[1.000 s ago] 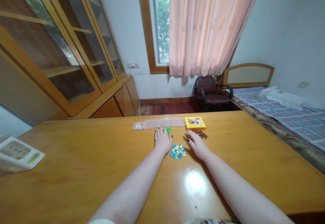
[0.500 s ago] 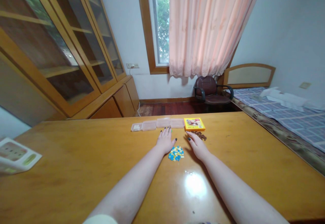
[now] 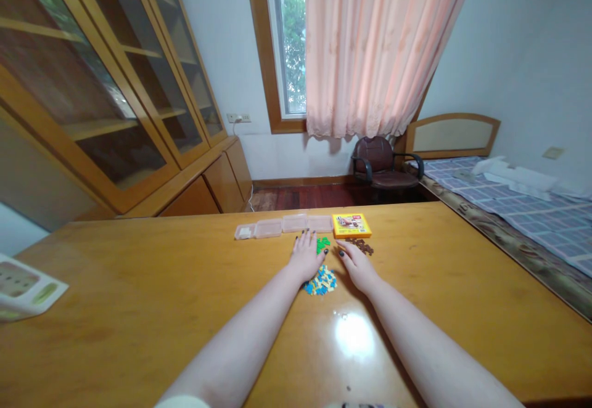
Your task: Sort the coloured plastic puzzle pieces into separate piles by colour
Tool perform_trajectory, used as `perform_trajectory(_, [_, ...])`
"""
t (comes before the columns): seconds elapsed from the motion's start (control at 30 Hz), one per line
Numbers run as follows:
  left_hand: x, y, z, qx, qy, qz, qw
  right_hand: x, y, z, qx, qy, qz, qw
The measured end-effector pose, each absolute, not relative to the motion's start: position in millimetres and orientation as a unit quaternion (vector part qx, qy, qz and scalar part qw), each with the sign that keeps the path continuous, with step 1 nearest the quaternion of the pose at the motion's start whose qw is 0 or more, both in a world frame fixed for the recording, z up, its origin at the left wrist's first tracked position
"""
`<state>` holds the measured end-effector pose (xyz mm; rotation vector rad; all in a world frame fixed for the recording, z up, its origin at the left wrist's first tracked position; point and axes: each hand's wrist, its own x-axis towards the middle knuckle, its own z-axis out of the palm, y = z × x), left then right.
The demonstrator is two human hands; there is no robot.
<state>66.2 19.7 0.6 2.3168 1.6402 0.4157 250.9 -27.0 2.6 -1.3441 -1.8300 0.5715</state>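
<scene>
Glass-fronted wooden cabinet [image 3: 92, 87], pink-curtained window [image 3: 292, 38], dark office chair [image 3: 382, 164], white wall [image 3: 509, 57], checked bed [image 3: 522, 217]

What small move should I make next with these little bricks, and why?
Probably pinch up the green bricks with your left hand and drop them into the nearest clear plastic compartment. They lie right beside that hand's fingers, and the compartment sits just beyond them, so it looks like the shortest reach. The blue and yellow pile can follow.
</scene>
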Motion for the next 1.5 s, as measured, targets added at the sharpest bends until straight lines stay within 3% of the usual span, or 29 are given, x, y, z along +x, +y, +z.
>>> perform_trajectory(0.1, [54.5,19.6,2.6,0.747,0.643,0.124,0.116,249.5,-27.3,3.4,-0.528,-0.721,0.227,0.387])
perform_trajectory(0.43, [45.0,33.5,1.6,0.827,0.547,0.103,0.082,250.1,-26.9,0.0,-0.518,-0.714,0.240,0.404])
perform_trajectory(0.9, [50.4,23.7,17.8,0.859,0.442,0.146,0.213,248.4,-29.1,4.2,-0.514,-0.719,0.252,0.394])
perform_trajectory(1.1, [10.9,4.5,28.2,0.869,0.464,0.078,0.152,249.0,-31.2,8.7,-0.525,-0.726,0.224,0.384])
perform_trajectory(1.37, [-6.3,-5.0,22.5,0.917,0.380,-0.001,0.120,234.2,-36.9,25.5,-0.407,-0.861,0.192,0.236])
perform_trajectory(1.5, [8.1,6.2,19.6,0.916,0.382,0.011,0.122,225.6,-32.3,19.7,-0.423,-0.872,0.160,0.191])
